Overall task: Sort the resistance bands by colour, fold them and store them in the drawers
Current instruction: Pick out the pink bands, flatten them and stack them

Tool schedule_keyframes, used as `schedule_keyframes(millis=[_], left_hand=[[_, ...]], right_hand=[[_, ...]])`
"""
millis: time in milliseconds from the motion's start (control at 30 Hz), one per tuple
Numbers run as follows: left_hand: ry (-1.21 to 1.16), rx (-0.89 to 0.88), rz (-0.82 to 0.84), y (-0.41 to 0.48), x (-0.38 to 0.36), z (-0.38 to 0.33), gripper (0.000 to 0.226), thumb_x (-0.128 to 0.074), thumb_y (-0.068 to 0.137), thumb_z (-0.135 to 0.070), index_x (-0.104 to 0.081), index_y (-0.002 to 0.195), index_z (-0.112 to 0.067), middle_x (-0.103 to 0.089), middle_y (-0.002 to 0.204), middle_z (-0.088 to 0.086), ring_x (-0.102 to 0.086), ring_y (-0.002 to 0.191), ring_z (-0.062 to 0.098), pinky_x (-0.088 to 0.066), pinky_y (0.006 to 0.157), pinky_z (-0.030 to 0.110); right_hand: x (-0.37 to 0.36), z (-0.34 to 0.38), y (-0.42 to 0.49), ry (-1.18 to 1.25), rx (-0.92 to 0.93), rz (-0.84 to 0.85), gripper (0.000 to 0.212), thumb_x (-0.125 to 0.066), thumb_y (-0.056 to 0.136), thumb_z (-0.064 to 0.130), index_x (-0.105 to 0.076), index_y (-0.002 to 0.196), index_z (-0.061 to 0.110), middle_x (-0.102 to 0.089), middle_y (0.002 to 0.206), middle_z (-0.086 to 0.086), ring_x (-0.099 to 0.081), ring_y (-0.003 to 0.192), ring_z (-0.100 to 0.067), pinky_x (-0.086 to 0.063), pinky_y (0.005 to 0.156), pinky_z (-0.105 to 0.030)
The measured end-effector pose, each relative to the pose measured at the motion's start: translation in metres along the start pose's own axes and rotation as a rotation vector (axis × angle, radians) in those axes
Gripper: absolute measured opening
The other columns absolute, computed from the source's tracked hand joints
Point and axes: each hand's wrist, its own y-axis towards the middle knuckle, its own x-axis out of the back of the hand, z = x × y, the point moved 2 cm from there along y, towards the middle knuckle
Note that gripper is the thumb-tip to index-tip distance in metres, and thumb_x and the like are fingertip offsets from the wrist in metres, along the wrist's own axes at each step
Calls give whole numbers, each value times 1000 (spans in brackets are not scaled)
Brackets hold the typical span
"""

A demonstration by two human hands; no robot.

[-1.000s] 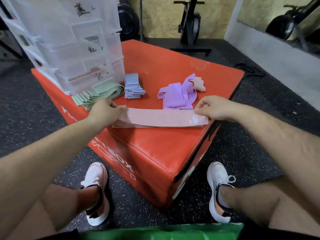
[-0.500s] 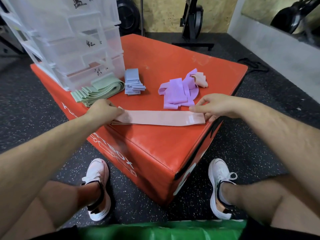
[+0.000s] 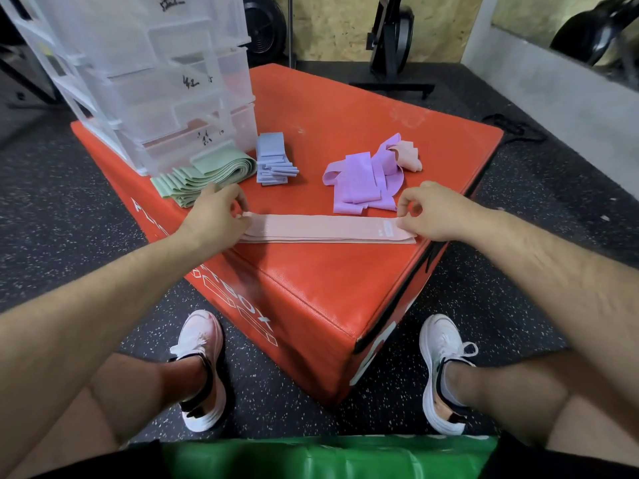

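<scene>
Near the front corner of the red padded vinyl box (image 3: 345,98), a long flat pink fabric resistance band (image 3: 321,229) lies stretched crosswise, apparently stacked on one or two more pink bands whose edges show beneath it. At one end the left hand (image 3: 211,219) pinches the band between thumb and fingertips; at the other end, beside a small pale label, the right hand (image 3: 425,212) pinches it too. Both grips are light, with the band flat on the box. It looks soft, thin and limp, light enough to flop if lifted by one end, and probably springy enough to creep out of a loose fold. Taking it at the ends, as now, seems the sound choice: bring one end over to the other, then press the crease flat. Behind it lie a loose heap of lilac bands (image 3: 363,181) with one crumpled pink band (image 3: 408,155) against it, a neat stack of folded blue bands (image 3: 273,160), and a pile of folded pale green bands (image 3: 204,178) touching the clear plastic drawer unit (image 3: 155,81), whose drawers appear closed.
</scene>
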Motion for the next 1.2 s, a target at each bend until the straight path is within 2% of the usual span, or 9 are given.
schedule_keyframes(millis=[100,167,233,467,633,800,900,1033,1200], left_hand=[[89,-196,23,-4,-4,-8,15,-73,82,-35,-67,95,-28,-56,110,-4,-52,114,26,-42,97,40],[106,-272,139,-7,-8,-14,36,-65,78,-62,-67,105,-38,-59,124,-11,-51,124,15,-42,100,44],[110,-322,237,-9,-14,-20,51,-56,74,-72,-64,115,-42,-57,131,-15,-48,130,7,-40,103,49],[162,-332,301,0,-19,-24,48,-50,73,-74,-59,112,-48,-56,109,-19,-54,109,12,-46,95,48],[193,-358,288,3,-21,-40,55,-48,69,-76,-60,112,-43,-56,115,-15,-54,115,13,-45,97,47],[133,-468,234,25,-35,-95,58,-48,74,-67,-61,121,-36,-57,122,-6,-56,115,19,-46,96,46],[123,-510,195,42,-49,-132,57,-51,79,-61,-58,129,-34,-56,131,-8,-51,125,20,-45,98,45],[135,-502,189,69,-70,-167,48,-58,91,-48,-51,137,-35,-49,137,-6,-41,133,19,-35,97,37],[79,-454,195,95,-98,-191,46,-53,95,-49,-50,138,-33,-48,139,-7,-41,132,19,-33,102,42]], right_hand=[[4,6,-4,-22,113,90,21,-70,77,50,-68,94,38,-51,108,13,-58,96,-12,-49,91,-37],[3,9,-7,-105,181,152,36,-73,77,56,-66,109,39,-54,113,12,-54,103,-12,-47,94,-36],[0,9,-7,-130,196,153,43,-75,78,54,-63,116,38,-56,117,8,-54,107,-15,-46,96,-37],[-2,8,-6,-157,231,167,41,-71,79,59,-59,115,44,-56,117,10,-54,111,-16,-47,98,-42],[3,11,-10,-193,194,90,42,-60,80,69,-59,114,44,-51,113,10,-49,108,-14,-48,92,-41],[14,24,-6,-155,225,-45,34,-55,90,62,-58,117,41,-54,112,9,-53,105,-16,-51,86,-41],[16,21,5,-123,200,-109,29,-52,94,56,-58,117,40,-54,110,10,-55,99,-16,-52,81,-41],[23,0,35,-56,82,-190,24,-50,97,41,-59,118,34,-55,117,4,-59,103,-22,-51,87,-43],[22,-41,80,-39,-72,-184,29,-49,97,33,-65,120,31,-47,140,-1,-55,123,-30,-46,103,-45]])
